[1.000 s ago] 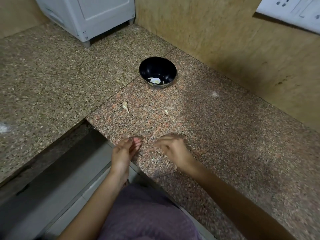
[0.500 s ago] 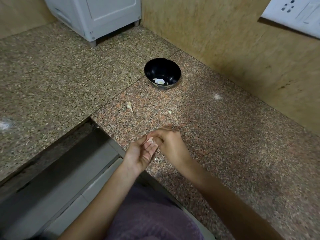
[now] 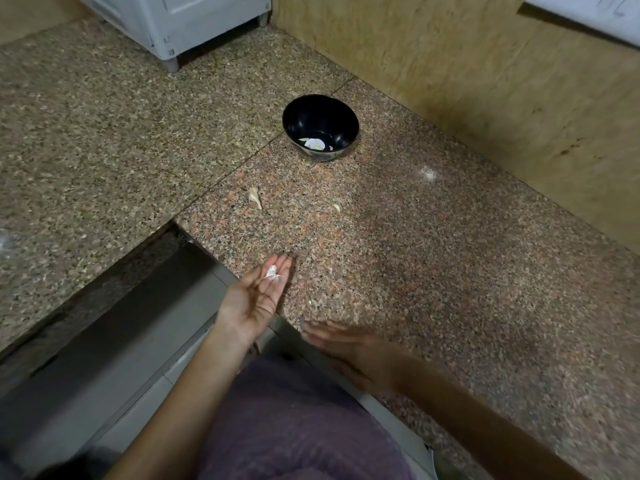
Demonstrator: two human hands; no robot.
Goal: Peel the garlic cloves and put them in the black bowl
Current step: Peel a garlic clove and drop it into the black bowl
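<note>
Garlic piece (image 3: 272, 271): small, white; clove or skin cannot be told. It is carried loose on the flat, upturned fingers of the left hand (image 3: 254, 296), well short of the black bowl (image 3: 311, 112).

Pale pieces (image 3: 314, 143): lodged inside the bowl.

Clove (image 3: 254, 197) and scrap (image 3: 337, 207): laid on the surface (image 3: 450, 271), nearer the bowl than either hand.

Right hand (image 3: 349, 348): blurred, flat, nothing held.

Risk: the ungripped piece may be spilled by any tilt.

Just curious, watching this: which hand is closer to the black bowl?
Left. The left hand lies palm up, below and nearer the black bowl; the right hand, blurred, sits farther back at the edge of the counter.
</note>
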